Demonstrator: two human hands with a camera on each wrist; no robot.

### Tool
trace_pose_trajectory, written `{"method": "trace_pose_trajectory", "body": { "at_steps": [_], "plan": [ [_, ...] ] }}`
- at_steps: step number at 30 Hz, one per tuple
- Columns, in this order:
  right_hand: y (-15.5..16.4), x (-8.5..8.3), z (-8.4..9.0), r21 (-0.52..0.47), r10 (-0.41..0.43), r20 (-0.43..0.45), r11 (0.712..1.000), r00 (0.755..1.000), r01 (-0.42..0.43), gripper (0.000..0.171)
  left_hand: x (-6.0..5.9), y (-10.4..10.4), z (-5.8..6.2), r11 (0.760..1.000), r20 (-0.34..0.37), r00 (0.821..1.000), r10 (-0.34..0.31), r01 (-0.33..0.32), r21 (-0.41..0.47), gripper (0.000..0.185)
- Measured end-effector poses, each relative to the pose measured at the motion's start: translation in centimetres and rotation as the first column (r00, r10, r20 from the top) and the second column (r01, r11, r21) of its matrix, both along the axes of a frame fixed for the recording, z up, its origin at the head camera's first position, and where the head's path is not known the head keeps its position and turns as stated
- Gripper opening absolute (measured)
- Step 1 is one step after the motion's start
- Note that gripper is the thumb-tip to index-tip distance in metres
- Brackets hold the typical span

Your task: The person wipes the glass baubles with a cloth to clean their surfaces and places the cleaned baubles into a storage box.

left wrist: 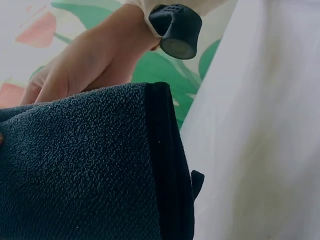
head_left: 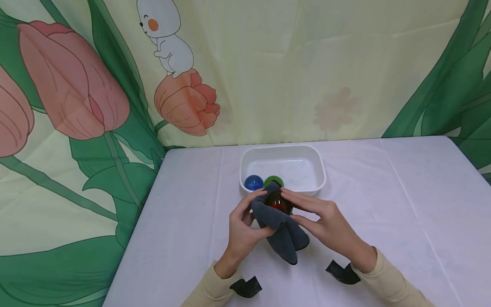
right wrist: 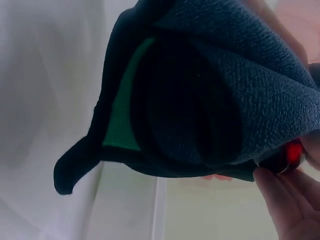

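Red ball (head_left: 277,204) is wrapped in dark grey cloth (head_left: 281,230), held above the surface (head_left: 383,204) between left hand (head_left: 243,228) and right hand (head_left: 326,221); fingers of both are curled round it, just before white tub (head_left: 284,150).

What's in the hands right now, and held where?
Both hands hold a dark grey cloth wrapped round a red ball: left hand grips its left side, right hand its top and right.

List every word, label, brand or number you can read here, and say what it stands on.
None can be read. The dark cloth, the red ball in it, the blue ball, the green ball, the white tub and the flower backdrop show no lettering.
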State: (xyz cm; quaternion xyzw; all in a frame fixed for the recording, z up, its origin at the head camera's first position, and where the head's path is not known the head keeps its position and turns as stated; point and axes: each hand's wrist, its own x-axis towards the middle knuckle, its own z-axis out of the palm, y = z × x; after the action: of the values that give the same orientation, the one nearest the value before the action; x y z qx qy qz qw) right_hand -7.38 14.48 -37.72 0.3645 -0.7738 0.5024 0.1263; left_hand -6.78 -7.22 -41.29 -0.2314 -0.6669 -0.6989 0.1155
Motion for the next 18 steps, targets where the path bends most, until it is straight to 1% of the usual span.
{"method": "trace_pose_trajectory", "body": {
  "at_steps": [2, 4, 6, 9, 10, 12, 14, 16, 18],
  "plan": [
    [-0.03, -0.06, -0.07, -0.026, 0.01, 0.039, 1.0, 0.999, -0.009, 0.068, -0.03, -0.04, -0.04, 1.0, -0.002, 1.0, -0.003, 0.003, 0.001, 0.065],
    [0.03, -0.08, -0.08, -0.023, 0.019, 0.073, 1.0, 0.997, -0.017, 0.067, 0.0, -0.04, -0.01, 1.0, -0.002, 1.0, -0.002, 0.002, 0.001, 0.064],
    [0.15, -0.05, -0.06, 0.006, 0.016, 0.098, 1.0, 0.995, -0.016, 0.067, 0.09, -0.01, 0.04, 1.0, 0.009, 1.0, 0.006, -0.006, -0.002, 0.063],
    [0.32, 0.02, 0.02, 0.073, -0.007, 0.097, 0.997, 0.995, 0.0, 0.07, 0.24, 0.0, 0.15, 1.0, 0.023, 1.0, 0.016, -0.016, -0.006, 0.063],
    [0.39, 0.05, 0.04, 0.096, -0.013, 0.085, 0.995, 0.996, 0.005, 0.071, 0.27, 0.0, 0.17, 1.0, 0.026, 1.0, 0.017, -0.016, -0.007, 0.064],
    [0.52, 0.07, 0.03, 0.125, -0.014, 0.031, 0.992, 0.999, 0.009, 0.06, 0.29, 0.0, 0.21, 1.0, 0.027, 1.0, 0.014, -0.014, -0.01, 0.064],
    [0.58, 0.01, 0.05, 0.134, 0.01, -0.064, 0.991, 0.998, -0.002, 0.05, 0.26, 0.01, 0.23, 1.0, 0.019, 1.0, 0.007, -0.007, -0.013, 0.064],
    [0.59, -0.13, -0.02, 0.122, 0.046, -0.164, 0.992, 0.985, -0.026, 0.044, 0.23, 0.05, 0.24, 1.0, 0.01, 1.0, 0.003, -0.003, -0.017, 0.063],
    [0.55, -0.24, -0.06, 0.112, 0.069, -0.242, 0.993, 0.968, -0.043, 0.044, 0.24, 0.09, 0.23, 1.0, 0.002, 1.0, -0.001, 0.001, -0.018, 0.063]
  ]
}}
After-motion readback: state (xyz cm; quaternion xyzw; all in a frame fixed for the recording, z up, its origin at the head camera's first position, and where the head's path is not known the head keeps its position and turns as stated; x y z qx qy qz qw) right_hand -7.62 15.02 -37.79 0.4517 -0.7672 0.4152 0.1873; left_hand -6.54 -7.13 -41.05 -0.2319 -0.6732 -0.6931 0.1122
